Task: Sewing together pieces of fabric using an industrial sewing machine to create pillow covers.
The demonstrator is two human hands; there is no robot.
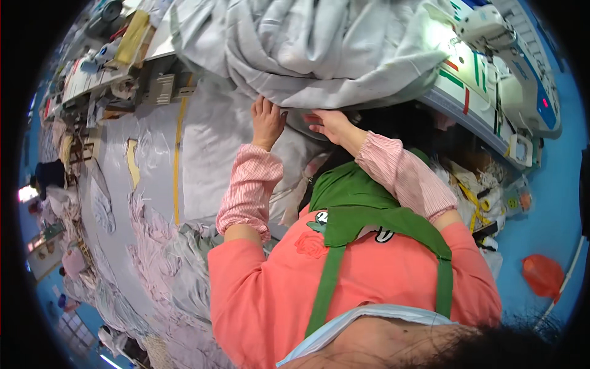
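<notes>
A large heap of light grey fabric (332,52) lies in folds over the work table's front, its rolled lower edge facing me. My left hand (268,125) is at that edge, fingers bent and closed against the cloth. To its right, my right hand (337,127) reaches in from the side just under the same edge, its fingers apart and pointing left. More pale cloth (212,154) hangs or lies below and left of my left hand. Pink striped sleeve covers are on both forearms, and a green apron (356,190) covers my lap.
A white sewing machine (522,74) stands at the right on a table (464,92) marked with coloured tape. Crumpled pink and grey cloth (160,252) lies to the left beside a yellow strip (179,166). At the right are a bin of scraps (479,190) and a red bag (542,275).
</notes>
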